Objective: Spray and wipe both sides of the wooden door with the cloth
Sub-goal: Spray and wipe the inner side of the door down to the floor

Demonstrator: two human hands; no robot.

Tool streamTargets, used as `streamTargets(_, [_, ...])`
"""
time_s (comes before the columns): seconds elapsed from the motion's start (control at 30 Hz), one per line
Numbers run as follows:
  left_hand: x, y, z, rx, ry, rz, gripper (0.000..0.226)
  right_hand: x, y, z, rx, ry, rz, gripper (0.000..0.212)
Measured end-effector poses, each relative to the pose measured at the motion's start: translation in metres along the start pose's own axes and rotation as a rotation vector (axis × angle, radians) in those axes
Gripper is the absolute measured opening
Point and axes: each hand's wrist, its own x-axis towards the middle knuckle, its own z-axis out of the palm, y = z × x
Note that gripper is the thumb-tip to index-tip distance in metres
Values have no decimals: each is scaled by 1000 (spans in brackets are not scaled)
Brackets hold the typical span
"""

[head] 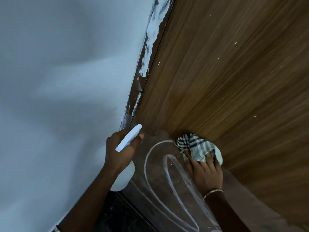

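Note:
The wooden door (234,72) fills the right side of the view, its grain running steeply upward. My left hand (119,149) grips a white spray bottle (128,139) beside the door's hinge edge, nozzle toward the door. My right hand (206,171) presses a green-and-white checked cloth (197,147) flat against the lower part of the door. Below the cloth the door's surface looks dull, with white curved streaks (167,168) on it.
A pale wall (58,97) takes up the left half. The door frame (147,52) between wall and door is smeared with white paint, and a metal hinge (137,102) sits on it. Dark floor (117,213) shows at the bottom.

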Motion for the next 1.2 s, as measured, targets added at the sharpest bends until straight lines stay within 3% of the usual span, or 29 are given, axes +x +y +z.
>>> streamTargets(0.17, [-4, 2, 4, -10, -7, 1, 37, 36, -25, 1, 54, 9, -46, 36])
streamTargets(0.33, [-9, 0, 9, 9, -5, 71, 16, 114, -77, 32, 165, 195, -248, 29])
streamTargets(0.6, [-17, -8, 11, -7, -13, 17, 43, 138, -69, 12, 232, 240, -529, 38])
streamTargets(0.8, [-26, -6, 4, -24, 33, 7, 24, 141, -58, 3, -95, 261, -609, 41])
streamTargets(0.93, [-30, -6, -6, 2, 45, 18, 27, 146, -80, 8, -222, 154, -686, 51])
streamTargets(1.07, [-29, -7, -17, 11, 68, -1, 29, 144, -88, 22, -153, 51, -662, 60])
streamTargets(1.2, [-29, -11, -30, 33, 66, 20, 27, 117, -101, 53, -184, -126, -880, 61])
